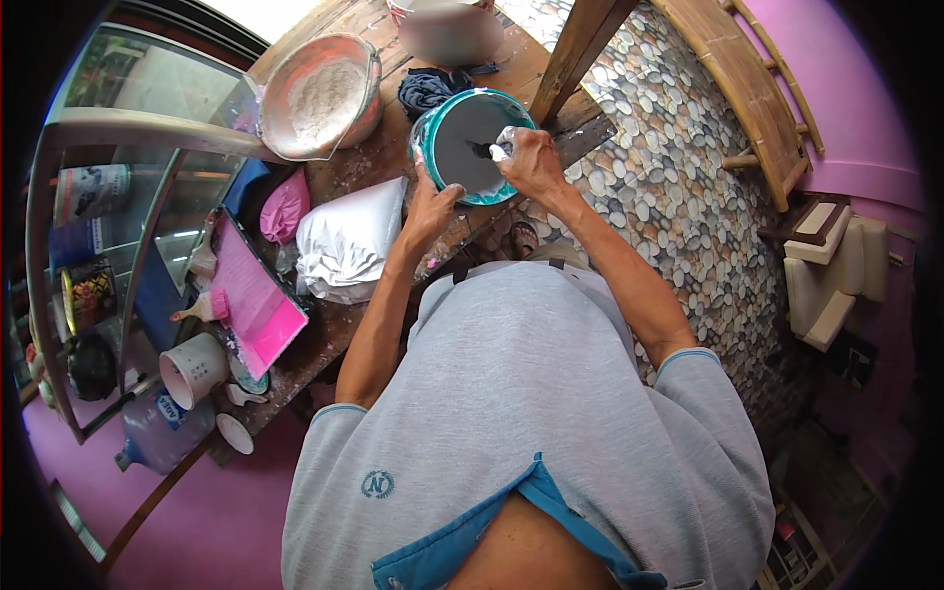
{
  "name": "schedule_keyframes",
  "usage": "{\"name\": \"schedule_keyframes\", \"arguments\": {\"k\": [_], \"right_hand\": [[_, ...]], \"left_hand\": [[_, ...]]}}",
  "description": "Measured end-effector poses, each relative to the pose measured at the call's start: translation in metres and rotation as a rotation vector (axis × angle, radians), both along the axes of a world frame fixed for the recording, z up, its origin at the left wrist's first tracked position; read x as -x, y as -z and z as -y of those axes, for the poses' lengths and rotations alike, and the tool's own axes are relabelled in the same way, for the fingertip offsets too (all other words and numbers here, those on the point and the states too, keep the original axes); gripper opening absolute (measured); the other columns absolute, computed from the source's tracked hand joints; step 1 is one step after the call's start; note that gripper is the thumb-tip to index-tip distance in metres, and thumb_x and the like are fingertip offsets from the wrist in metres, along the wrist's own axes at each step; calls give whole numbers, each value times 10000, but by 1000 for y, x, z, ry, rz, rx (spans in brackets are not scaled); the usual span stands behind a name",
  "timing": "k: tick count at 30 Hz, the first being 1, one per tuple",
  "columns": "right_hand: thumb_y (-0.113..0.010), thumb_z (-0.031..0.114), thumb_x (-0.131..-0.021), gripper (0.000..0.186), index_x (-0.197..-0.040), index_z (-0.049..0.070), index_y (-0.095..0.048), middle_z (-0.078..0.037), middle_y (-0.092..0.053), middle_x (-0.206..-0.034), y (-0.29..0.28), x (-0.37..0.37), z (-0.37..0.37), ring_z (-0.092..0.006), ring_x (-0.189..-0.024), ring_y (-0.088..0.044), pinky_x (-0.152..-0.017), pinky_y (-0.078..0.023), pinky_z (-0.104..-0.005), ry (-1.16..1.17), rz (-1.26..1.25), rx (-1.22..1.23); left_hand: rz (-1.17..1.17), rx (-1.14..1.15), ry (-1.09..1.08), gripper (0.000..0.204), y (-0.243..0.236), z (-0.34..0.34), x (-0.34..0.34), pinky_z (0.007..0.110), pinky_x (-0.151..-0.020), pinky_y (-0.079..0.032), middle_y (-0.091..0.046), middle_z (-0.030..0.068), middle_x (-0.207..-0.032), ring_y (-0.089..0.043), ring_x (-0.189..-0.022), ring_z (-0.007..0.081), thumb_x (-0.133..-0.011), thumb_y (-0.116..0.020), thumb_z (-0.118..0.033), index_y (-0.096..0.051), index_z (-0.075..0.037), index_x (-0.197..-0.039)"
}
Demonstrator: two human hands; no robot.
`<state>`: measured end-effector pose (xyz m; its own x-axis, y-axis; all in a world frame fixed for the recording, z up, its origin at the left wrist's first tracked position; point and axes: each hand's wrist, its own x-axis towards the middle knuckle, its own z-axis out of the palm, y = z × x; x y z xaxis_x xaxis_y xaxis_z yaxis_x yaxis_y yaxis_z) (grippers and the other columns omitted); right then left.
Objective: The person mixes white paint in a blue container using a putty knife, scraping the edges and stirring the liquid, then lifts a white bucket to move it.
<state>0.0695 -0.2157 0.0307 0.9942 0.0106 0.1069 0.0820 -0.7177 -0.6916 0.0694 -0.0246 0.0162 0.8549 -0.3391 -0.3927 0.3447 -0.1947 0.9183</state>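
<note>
A teal bucket (467, 133) of smooth grey mixture sits on the table's near right part. My left hand (433, 202) grips the bucket's lower left side, fingers curled at its edge. My right hand (531, 167) is closed on a white handle (501, 147) of a tool whose dark lower end dips into the mixture; its kind is unclear. Just behind the bucket lies a crumpled dark blue cloth (428, 90). To the left stand a pail of pale powder (320, 93) and a white sack (349, 236).
The wooden table (374, 157) also holds a pink paint tray (251, 300), brushes (206, 310), a pink bag (282, 206) and a white tub (192, 372). A wooden post (575, 59) rises behind the bucket. Bamboo furniture (718, 69) and cushioned seats (826, 270) stand rightward.
</note>
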Motion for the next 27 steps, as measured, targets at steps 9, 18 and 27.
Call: {"name": "schedule_keyframes", "arguments": {"k": [9, 18, 27], "right_hand": [[-578, 96, -725, 130, -745, -30, -603, -263, -616, -743, 14, 15, -23, -414, -723, -627, -669, -510, -471, 45, 67, 60], [-645, 122, -730, 151, -744, -28, -632, -224, -626, -727, 22, -6, -19, -384, -707, -627, -632, -492, -417, 69, 94, -64], [-624, 86, -736, 109, -766, -16, -599, -194, -608, -754, 16, 0, -17, -390, -712, -599, -637, -485, -439, 63, 235, 115]], "left_hand": [[218, -90, -3, 692, 37, -5, -4, 324, -928, -420, -441, 150, -1248, -477, -1116, 241, -744, -546, -48, -254, 7, -1370], [156, -28, -62, 681, 32, -3, -5, 336, -953, -403, -436, 162, -1241, -461, -1122, 244, -749, -537, -51, -246, 2, -1362], [-10, -187, 78, 989, -1, 1, -6, 355, -977, -380, -413, 337, -1309, -493, -1159, 385, -785, -575, -228, 135, -18, -1441]]}}
